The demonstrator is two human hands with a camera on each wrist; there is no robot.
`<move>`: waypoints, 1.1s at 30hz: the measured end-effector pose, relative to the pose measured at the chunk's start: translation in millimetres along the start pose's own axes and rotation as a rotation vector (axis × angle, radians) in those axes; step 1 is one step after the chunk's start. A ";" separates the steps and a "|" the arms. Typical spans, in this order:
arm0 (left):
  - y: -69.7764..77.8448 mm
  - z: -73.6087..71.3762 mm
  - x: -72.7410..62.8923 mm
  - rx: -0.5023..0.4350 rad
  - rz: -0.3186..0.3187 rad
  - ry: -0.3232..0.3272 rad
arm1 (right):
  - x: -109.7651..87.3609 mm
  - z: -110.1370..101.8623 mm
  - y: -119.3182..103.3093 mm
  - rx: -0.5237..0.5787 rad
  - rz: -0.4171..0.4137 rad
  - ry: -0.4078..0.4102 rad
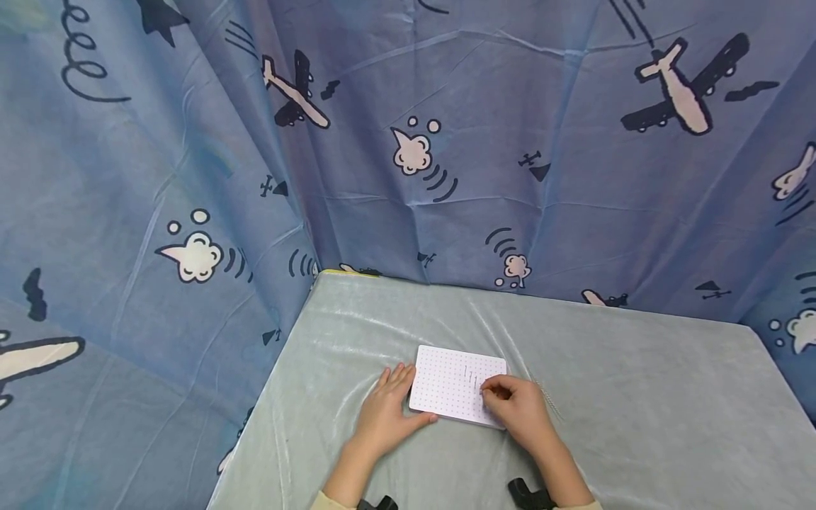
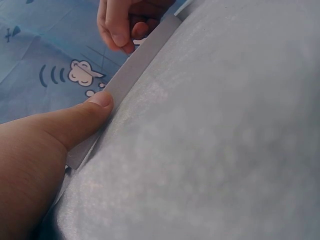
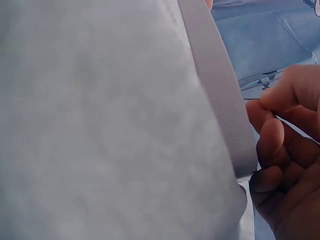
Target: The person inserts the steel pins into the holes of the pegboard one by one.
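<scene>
A white board (image 1: 446,382) with a grid of small dots lies on the table, and several thin, dark upright pins (image 1: 472,375) show on its right half. My left hand (image 1: 385,418) rests against the board's left side with straight, spread fingers. Its thumb presses the board's near edge, seen close in the left wrist view. Over the right part of the board, the thumb and index finger of my right hand (image 1: 519,411) pinch a thin pin (image 3: 252,98). Only a short, dark tip of it shows; the other fingers are curled in.
A thin, silvery strip (image 1: 548,400) lies on the grey-green cloth (image 1: 637,397) just right of the board, partly behind the right hand. Blue printed curtains (image 1: 446,234) hang along the table's back and left side. Black wrist mounts (image 1: 529,494) sit near the front.
</scene>
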State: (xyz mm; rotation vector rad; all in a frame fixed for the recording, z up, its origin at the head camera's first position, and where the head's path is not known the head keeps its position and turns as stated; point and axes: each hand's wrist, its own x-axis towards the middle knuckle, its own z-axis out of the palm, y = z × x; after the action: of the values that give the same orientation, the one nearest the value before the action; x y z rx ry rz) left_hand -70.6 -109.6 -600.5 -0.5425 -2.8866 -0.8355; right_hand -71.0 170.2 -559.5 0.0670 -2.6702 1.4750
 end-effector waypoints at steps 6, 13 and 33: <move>-0.2 0.5 0.7 0.004 0.003 0.000 | -0.4 1.7 1.7 -0.034 -0.073 0.025; 0.8 0.0 0.7 0.000 0.001 -0.002 | 0.0 5.5 6.5 -0.101 -0.198 0.070; 1.7 1.1 -0.6 -0.006 -0.003 0.013 | -2.0 1.3 5.4 -0.148 -0.162 0.002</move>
State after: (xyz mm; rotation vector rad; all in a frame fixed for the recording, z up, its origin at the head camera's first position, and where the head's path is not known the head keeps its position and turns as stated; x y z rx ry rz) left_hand -69.4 -107.9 -600.7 -0.5318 -2.8742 -0.8454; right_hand -69.5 172.0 -564.9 0.2639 -2.6899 1.2275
